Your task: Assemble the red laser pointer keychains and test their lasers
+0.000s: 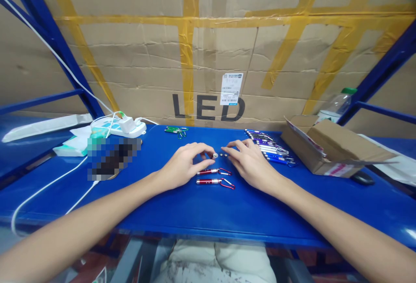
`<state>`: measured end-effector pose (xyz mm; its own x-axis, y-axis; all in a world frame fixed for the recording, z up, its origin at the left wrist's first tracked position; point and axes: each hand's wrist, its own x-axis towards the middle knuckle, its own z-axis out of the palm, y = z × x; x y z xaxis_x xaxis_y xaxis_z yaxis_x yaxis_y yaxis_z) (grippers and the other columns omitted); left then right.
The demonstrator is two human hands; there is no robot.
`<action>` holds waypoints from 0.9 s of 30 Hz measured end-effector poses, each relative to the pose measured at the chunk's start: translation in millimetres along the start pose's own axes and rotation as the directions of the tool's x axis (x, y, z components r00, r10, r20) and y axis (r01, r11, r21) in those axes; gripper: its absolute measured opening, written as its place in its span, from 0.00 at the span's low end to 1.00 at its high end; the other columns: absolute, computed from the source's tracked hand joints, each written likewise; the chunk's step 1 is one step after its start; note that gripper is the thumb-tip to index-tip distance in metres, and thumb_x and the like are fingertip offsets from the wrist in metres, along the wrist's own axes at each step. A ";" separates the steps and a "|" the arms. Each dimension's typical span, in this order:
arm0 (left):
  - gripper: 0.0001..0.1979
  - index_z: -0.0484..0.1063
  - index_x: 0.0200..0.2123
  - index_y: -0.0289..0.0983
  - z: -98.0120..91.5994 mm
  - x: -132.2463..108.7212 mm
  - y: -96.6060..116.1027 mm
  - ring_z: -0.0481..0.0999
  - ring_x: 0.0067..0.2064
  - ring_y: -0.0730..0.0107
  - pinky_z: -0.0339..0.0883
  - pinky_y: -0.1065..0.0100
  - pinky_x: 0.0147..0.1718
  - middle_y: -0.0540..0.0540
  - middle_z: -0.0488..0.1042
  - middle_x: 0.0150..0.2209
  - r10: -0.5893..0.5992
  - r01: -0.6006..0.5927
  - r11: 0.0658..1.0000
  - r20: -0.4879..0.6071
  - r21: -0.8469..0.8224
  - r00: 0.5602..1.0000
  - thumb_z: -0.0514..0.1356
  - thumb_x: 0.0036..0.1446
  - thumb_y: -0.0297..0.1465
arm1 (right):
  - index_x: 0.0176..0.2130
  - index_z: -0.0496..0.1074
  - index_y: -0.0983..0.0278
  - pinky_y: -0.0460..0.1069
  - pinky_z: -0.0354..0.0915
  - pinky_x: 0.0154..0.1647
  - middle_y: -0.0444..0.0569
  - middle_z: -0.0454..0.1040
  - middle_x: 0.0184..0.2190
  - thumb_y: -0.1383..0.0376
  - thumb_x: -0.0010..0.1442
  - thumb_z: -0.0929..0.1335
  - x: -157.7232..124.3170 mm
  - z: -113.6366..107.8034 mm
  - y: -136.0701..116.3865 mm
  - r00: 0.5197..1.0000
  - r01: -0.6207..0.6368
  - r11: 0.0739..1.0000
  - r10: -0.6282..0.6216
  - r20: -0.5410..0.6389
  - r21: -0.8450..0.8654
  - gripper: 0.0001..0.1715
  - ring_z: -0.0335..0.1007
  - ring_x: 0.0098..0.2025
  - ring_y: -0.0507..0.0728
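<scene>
Your left hand (183, 164) pinches one small silver cap (215, 155); your right hand (248, 161) rests with loose, empty fingers beside it. Two red keychain flashlights (212, 176) lie just below both hands, with open blue shelf (208, 213) toward you.

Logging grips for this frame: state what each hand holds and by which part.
The left hand pinches a small silver button cell by its edge at the fingertips. The right hand touches two more cells on the shelf, gripping nothing.
</scene>
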<state>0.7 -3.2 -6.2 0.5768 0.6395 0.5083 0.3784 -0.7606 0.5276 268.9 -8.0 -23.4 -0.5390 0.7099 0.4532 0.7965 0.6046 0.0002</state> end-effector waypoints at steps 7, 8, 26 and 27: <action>0.17 0.79 0.48 0.35 6.9 6.0 -19.2 0.83 0.43 0.62 0.75 0.63 0.42 0.42 0.85 0.43 -0.299 0.313 0.858 0.101 -0.407 0.949 0.70 0.62 0.40 | 0.61 0.78 0.61 0.67 0.65 0.50 0.61 0.79 0.55 0.64 0.79 0.62 -2.0 1.6 0.6 0.993 0.037 0.999 -0.037 0.110 0.006 0.21 0.65 0.53 0.70; 0.17 0.79 0.48 0.35 6.4 6.8 -19.8 0.84 0.44 0.61 0.75 0.62 0.43 0.42 0.85 0.43 -0.303 0.316 0.849 0.100 -0.424 0.948 0.71 0.62 0.40 | 0.59 0.78 0.61 0.67 0.64 0.51 0.60 0.79 0.55 0.65 0.78 0.62 -1.7 -0.2 -0.1 0.993 0.040 0.999 -0.042 0.111 0.015 0.19 0.65 0.53 0.70; 0.22 0.80 0.46 0.33 4.5 8.8 -17.0 0.83 0.41 0.63 0.78 0.60 0.47 0.43 0.84 0.40 -0.364 0.395 0.746 0.168 -0.536 0.916 0.76 0.55 0.42 | 0.45 0.76 0.60 0.61 0.55 0.51 0.52 0.80 0.45 0.67 0.76 0.67 -1.6 -10.4 -4.4 0.989 0.063 0.991 -0.077 0.125 0.115 0.08 0.64 0.49 0.65; 0.22 0.80 0.46 0.34 4.8 8.7 -17.3 0.83 0.41 0.63 0.78 0.60 0.46 0.43 0.84 0.40 -0.360 0.389 0.752 0.163 -0.533 0.918 0.76 0.55 0.42 | 0.44 0.75 0.60 0.61 0.55 0.50 0.52 0.79 0.45 0.68 0.75 0.68 -1.7 -11.0 -4.8 0.990 0.057 0.992 -0.071 0.122 0.114 0.06 0.64 0.49 0.65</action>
<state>2.7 14.9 -14.1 0.5115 0.8431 0.1657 0.1234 -0.2630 0.9569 269.0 -16.1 -14.4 -0.6238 0.7040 0.3396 0.7279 0.6815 -0.0757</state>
